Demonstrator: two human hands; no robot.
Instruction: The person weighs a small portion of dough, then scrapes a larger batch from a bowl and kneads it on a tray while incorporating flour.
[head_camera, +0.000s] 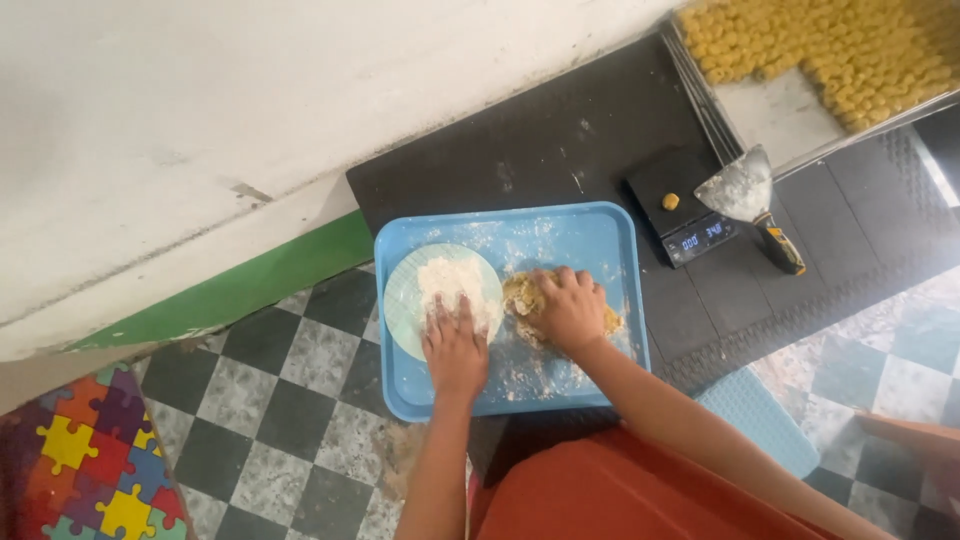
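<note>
Hands apart, both on blue tray (600, 240). Left hand (455, 345) flat, fingers in flour pile (447, 280) on pale plate (400, 310). Right hand (572, 308) pressed over tan dough lump (520, 298), w/ palm down. Tray on black mat (520, 150); scale (685, 205) w/ small dough ball (670, 201) and scraper (750, 195) to right.

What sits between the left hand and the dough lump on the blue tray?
Nothing visible. The left hand rests on the flour; the dough lump lies beside it under the right hand, only floured tray between.
</note>
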